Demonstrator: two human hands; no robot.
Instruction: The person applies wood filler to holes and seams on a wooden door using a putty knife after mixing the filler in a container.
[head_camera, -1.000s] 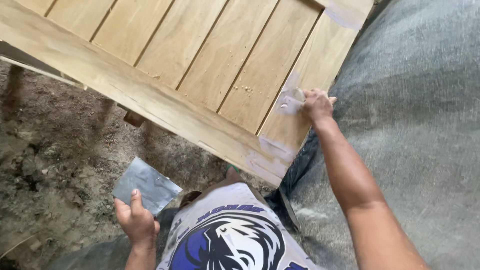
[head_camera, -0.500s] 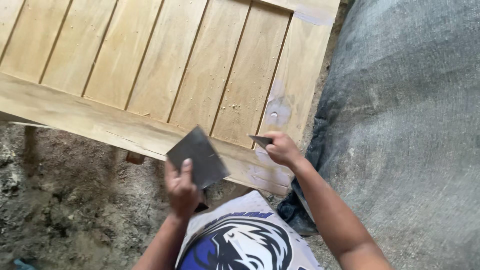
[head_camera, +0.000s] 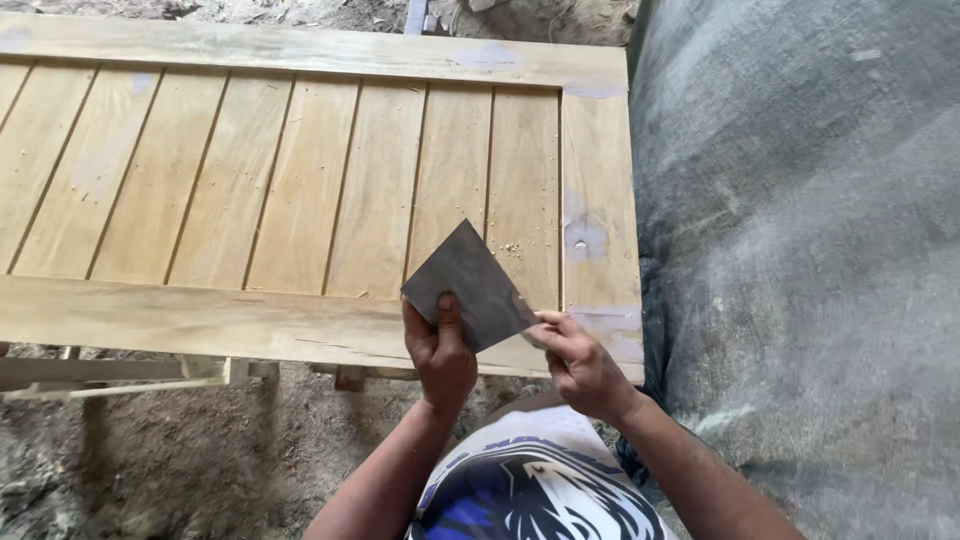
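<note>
We see the slatted wooden panel (head_camera: 300, 190) lying flat across the upper left, raised off the dirt ground (head_camera: 170, 450) on a support (head_camera: 120, 375) that shows beneath its near edge. To the right of the panel, just beside its right rail, a large cloth-covered mound (head_camera: 800, 250) fills that whole side. Over the panel's near right corner, our left hand (head_camera: 440, 355) holds a flat square sheet (head_camera: 468, 285) up above the near rail, with our right hand (head_camera: 580, 365) just to its right, fingers at the sheet's edge.

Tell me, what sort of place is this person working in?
Probably a rough, informal carpentry workshop, perhaps outdoors. An unfinished slatted wooden door panel with pale filler patches lies flat over a bare dirt floor. The left hand holds a dark flat metal plate, which the right hand touches.
</note>
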